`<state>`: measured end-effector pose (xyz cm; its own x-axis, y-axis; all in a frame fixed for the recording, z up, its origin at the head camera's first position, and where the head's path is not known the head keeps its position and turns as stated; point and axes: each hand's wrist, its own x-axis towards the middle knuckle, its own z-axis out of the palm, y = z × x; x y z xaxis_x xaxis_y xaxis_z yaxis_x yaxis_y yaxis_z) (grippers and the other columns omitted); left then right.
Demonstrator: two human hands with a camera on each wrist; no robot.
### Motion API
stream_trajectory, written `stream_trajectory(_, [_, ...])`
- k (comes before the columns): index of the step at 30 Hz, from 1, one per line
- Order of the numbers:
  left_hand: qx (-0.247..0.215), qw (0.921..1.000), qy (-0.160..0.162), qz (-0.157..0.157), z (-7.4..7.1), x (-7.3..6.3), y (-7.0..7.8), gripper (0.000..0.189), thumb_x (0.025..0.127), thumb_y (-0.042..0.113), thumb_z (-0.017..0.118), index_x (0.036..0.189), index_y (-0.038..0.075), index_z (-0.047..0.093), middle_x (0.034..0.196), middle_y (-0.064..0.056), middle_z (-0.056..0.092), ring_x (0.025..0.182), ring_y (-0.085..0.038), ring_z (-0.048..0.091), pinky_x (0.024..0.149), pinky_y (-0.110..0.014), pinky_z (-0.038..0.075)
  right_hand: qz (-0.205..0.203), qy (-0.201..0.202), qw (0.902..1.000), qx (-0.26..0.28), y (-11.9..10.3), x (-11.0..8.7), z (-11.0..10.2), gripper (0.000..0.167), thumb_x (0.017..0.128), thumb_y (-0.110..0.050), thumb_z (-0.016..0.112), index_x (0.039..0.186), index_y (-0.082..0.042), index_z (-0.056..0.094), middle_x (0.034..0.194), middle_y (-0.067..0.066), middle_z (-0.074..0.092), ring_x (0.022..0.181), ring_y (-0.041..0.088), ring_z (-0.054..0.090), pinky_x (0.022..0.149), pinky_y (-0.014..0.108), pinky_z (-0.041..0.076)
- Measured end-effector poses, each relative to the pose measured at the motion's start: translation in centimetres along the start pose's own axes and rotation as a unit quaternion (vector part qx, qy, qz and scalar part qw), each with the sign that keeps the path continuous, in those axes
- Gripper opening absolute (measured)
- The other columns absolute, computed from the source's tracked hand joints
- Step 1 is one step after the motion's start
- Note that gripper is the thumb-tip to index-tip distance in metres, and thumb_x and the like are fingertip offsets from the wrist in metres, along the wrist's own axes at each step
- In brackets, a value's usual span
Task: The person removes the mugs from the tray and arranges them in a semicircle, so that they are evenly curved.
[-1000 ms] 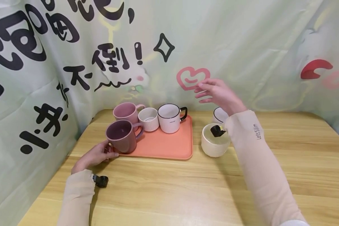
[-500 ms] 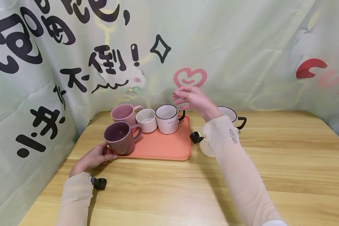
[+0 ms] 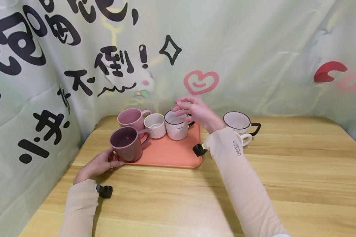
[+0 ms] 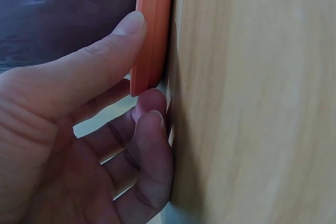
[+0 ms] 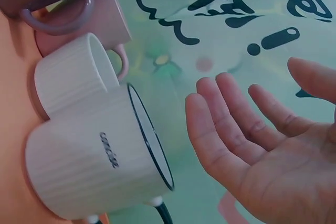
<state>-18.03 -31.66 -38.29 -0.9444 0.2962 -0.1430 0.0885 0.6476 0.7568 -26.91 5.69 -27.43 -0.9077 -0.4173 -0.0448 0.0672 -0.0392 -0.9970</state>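
At the near left corner of the orange tray [image 3: 172, 153], my left hand [image 3: 99, 164] holds the rim; in the left wrist view its thumb [image 4: 100, 56] lies on the rim and its fingers curl beneath the corner. Beside it on the tray stands a dark purple mug [image 3: 127, 148]. My right hand [image 3: 198, 112] hovers with loosely spread fingers, holding nothing, above a white mug with a black rim [image 5: 100, 156]. That mug shares the tray with a small white ribbed cup [image 3: 155, 126] and a pink mug [image 3: 130, 118].
Right of the tray, a second black-rimmed white mug [image 3: 236, 121] stands on the wooden table [image 3: 154, 204]. Near it is a cream mug, mostly hidden by the right sleeve, with its handle [image 3: 247, 139] showing. A printed curtain [image 3: 255, 59] hangs behind the table.
My right hand has moved left and down, from beside the tray to over the black-rimmed mug on it. The left hand stays at the tray corner.
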Motion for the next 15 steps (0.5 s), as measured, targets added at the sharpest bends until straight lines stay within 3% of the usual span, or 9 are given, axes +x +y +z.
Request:
stream_trajectory(7, [-0.005,1.0,-0.002,-0.007,0.1,-0.1,0.1,0.052,0.094,0.008,0.073,0.132,-0.011,0.043,0.086,-0.009,0.051,0.073,-0.023,0.053,0.061,-0.029,0.049,0.0,-0.024,0.9997,0.002,0.7,0.1,1.0,0.036,0.108,-0.015,0.049,0.14,0.003,0.049,0.13,0.027,0.06,0.115,0.037,0.062,0.097,0.047,0.051])
stream_trajectory(15, [-0.013,0.9999,0.002,0.003,0.0,0.0,-0.1,0.051,0.094,0.006,0.072,0.131,-0.012,0.043,0.086,-0.009,0.051,0.071,-0.021,0.052,0.06,-0.028,0.049,-0.008,-0.05,0.9986,0.017,1.5,0.4,1.9,0.035,0.108,-0.012,0.047,0.138,0.006,0.048,0.133,0.03,0.056,0.124,0.046,0.054,0.097,0.048,0.05])
